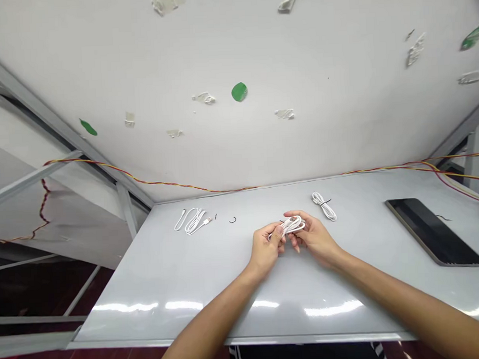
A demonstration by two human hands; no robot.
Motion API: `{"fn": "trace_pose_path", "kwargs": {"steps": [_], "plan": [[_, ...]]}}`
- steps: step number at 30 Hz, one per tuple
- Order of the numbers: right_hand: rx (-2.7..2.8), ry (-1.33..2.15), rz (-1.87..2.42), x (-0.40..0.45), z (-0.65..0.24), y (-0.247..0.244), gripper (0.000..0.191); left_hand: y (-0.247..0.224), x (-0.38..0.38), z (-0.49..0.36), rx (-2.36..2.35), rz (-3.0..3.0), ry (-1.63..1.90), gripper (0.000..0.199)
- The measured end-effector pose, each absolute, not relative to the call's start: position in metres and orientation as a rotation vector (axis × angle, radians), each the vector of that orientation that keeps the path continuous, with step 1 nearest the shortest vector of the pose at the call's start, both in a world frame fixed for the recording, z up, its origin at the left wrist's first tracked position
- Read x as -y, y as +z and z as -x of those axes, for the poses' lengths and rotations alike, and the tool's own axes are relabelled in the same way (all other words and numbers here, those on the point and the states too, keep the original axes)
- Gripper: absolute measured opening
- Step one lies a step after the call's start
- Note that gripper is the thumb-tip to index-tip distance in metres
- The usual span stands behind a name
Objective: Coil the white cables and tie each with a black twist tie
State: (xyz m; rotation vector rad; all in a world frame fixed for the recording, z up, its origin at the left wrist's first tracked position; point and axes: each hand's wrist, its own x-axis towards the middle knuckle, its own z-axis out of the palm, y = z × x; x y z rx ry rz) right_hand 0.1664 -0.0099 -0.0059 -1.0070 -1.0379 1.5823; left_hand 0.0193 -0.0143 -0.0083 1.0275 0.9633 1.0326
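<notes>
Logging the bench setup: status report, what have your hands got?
Left hand and right hand both holding coiled white cable. Tied white cable just beyond, white USB cable farther left.

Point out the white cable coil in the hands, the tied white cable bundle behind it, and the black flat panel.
white cable coil (293, 225), head view, on its looped middle
tied white cable bundle (324, 206), head view, on its middle loops
black flat panel (434, 232), head view, on its dark face
</notes>
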Motion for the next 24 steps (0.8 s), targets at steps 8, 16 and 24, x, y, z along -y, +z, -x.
{"fn": "trace_pose_path", "kwargs": {"steps": [8, 16, 24], "plan": [[1.412, 1.076, 1.124, 0.016, -0.166, -0.010, 0.029, -0.005, 0.005, -0.009, -1.023, -0.936, 1.177, 0.044], [1.707, 0.512, 1.108, 0.020, -0.166, -0.012, 0.012, -0.011, 0.009, -0.013, -1.049, -1.050, 1.059, 0.043], [2.087, -0.201, 0.902, 0.018, -0.172, -0.024, 0.027, -0.009, 0.011, -0.014, -1.179, -1.228, 1.040, 0.037]]}}
